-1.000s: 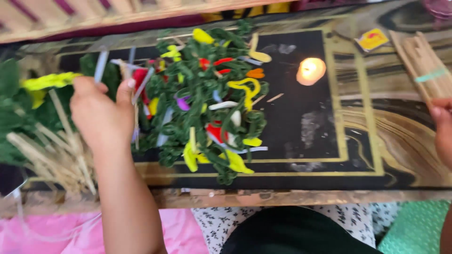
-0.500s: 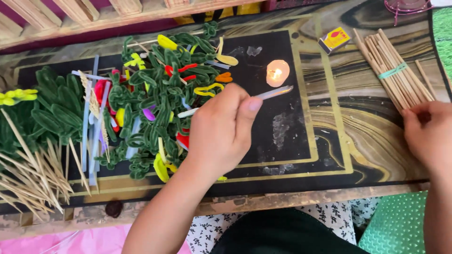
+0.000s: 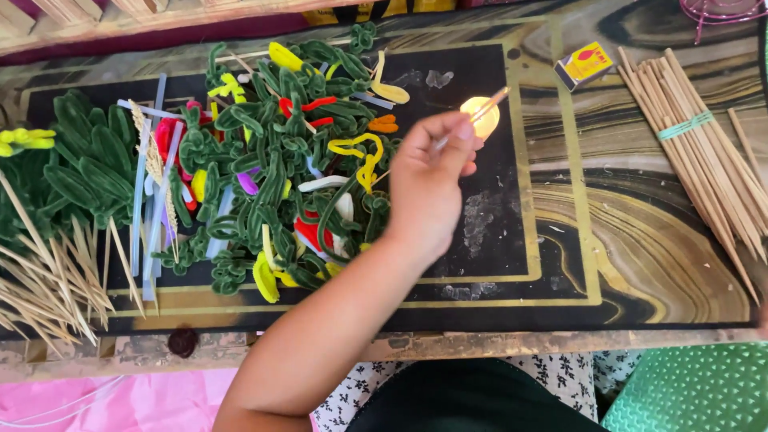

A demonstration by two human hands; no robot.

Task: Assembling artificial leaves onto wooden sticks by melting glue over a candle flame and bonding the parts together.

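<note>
Left hand [image 3: 428, 188] over dark worktop [image 3: 640, 240], fingers pinched on thin stick [image 3: 472, 122]. Stick tip at lit candle flame [image 3: 480, 117]. Left of hand: heap of green, yellow, red pipe-cleaner shapes [image 3: 272, 168]. Loose pale sticks [image 3: 48, 276] at far left edge. Bundle of wooden sticks [image 3: 704, 152] bound with green band at right, well apart from hand. Small yellow matchbox [image 3: 586, 64] near bundle top. Right hand not visible.
</note>
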